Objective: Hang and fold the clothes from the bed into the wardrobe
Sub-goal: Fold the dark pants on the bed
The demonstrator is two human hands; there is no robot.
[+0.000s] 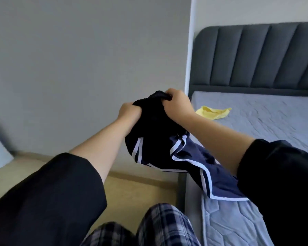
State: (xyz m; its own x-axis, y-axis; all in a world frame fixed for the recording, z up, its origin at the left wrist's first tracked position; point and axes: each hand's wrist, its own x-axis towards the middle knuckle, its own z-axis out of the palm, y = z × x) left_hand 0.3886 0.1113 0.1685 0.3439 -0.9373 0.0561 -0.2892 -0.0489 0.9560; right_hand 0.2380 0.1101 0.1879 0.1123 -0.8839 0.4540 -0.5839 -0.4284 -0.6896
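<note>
A person stands at the side of a bed, lifting a pair of navy shorts with white trim (155,132) at the centre of the view. The waistband is bunched between both fists. The left hand (129,112) is clenched on the fabric at 9 o'clock of the bundle and the right hand (179,102) is clenched on it at 1 o'clock, fingers curled into the cloth. The grip at the waist lets the legs fall free, probably so that the garment can be shaken straight for folding. One leg trails toward 5 o'clock, where its hem appears to rest on the mattress edge. Black sleeves are pushed back from both forearms.

A plain grey wall (78,59) fills the view from 9 to 12 o'clock. The bed's quilted blue-grey mattress pad (274,118) spreads from 3 to 5 o'clock, backed by a dark grey channel-tufted headboard (256,55) at 2 o'clock. A white upright trim (189,50) divides wall from bed at 12 o'clock. Pale wood flooring (140,189) shows at 6 to 7 o'clock, above the person's plaid trousers (164,226). A small yellow cloth (213,112) lies crumpled on the pad just right of the right wrist, apart from the shorts and apparently next in line. The wardrobe is out of view.
</note>
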